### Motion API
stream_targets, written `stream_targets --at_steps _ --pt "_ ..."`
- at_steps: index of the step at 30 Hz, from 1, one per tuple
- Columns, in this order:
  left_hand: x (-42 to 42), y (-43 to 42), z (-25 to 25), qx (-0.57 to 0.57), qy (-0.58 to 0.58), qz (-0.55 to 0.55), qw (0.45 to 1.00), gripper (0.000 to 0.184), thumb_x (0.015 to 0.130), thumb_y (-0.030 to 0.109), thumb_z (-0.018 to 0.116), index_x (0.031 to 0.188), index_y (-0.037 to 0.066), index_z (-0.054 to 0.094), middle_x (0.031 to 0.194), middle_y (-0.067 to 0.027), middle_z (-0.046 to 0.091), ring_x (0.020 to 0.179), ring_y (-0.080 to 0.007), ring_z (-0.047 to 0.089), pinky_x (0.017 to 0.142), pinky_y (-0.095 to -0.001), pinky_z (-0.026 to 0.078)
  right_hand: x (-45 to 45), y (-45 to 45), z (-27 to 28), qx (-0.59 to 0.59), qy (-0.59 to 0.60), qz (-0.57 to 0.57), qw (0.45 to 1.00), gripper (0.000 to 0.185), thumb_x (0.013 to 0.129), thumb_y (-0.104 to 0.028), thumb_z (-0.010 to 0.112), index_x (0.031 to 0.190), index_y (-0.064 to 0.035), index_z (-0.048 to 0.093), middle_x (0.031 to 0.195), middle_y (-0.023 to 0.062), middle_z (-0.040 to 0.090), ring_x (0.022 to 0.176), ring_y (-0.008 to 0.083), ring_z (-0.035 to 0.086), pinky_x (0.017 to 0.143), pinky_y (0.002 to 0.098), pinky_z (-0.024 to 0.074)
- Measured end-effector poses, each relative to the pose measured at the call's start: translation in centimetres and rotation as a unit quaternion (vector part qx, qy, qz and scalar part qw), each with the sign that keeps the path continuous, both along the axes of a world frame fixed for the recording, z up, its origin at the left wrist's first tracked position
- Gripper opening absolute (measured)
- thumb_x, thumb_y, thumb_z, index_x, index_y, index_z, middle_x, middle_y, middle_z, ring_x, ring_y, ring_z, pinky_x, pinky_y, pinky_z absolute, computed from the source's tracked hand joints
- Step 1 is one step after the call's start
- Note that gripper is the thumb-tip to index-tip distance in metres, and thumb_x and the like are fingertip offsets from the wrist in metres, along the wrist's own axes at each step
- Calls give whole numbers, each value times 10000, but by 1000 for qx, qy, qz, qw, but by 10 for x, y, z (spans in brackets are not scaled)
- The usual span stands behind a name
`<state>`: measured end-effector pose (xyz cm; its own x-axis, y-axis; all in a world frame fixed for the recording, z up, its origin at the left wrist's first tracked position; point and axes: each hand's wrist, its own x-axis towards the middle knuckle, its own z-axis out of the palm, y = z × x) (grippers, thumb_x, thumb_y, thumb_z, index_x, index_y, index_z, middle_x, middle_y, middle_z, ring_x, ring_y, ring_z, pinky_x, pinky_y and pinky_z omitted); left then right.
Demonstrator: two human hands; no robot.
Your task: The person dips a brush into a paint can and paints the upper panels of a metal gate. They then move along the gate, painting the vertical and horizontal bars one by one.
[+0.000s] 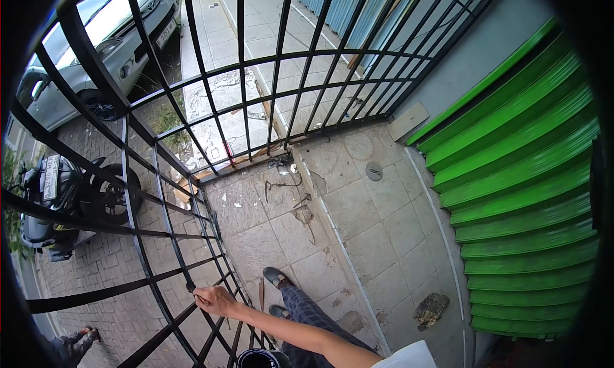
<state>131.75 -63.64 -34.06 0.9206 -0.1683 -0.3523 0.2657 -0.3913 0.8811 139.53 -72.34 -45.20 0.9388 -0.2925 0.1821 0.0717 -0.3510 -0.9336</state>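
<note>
My right hand [216, 301] reaches to the left, its fingers closed around what looks like a paintbrush [190, 287]. Only a small dark end of it shows, touching a bar of the black metal fence [153, 280]; the fingers hide the rest. Below my forearm, at the bottom edge, is the rim of an open can [258, 354] with something black inside. My left hand is out of view, and what supports the can is hidden.
A green corrugated shutter [518, 208] stands at the right. On the tiled floor [384, 224] lie a rough stone-like lump [432, 310], a brown stick [261, 294] and tangled wire [281, 184]. Beyond the fence are a motorcycle [105, 198], a silver car [112, 45] and another person's foot [94, 334].
</note>
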Motion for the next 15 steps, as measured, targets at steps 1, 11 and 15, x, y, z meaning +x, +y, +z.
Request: stream_targets --at_steps 1,11,15 --pt "1 0 0 -1 1 -2 1000 846 459 96 882 1195 -14 482 1110 -139 618 1006 -233 621 916 -382 497 2 -2 -1 1 12 17 1000 103 774 -85 585 750 -18 512 554 150 552 544 319 605 485 378 464" --pt "5 -2 -1 -4 1 -4 1000 839 461 97 882 1193 -15 487 1106 -137 621 1002 -230 623 914 -381 498 -1 -3 10 21 53 58 997 184 735 -81 592 639 2 459 497 169 492 520 339 576 494 397 450" --pt "4 -4 -3 -3 3 -5 1000 836 462 98 881 1191 -15 489 1104 -137 622 1000 -229 624 914 -381 499 -1 -2 12 32 9 20 999 181 731 -68 591 644 -6 444 506 156 506 530 334 579 497 396 451"
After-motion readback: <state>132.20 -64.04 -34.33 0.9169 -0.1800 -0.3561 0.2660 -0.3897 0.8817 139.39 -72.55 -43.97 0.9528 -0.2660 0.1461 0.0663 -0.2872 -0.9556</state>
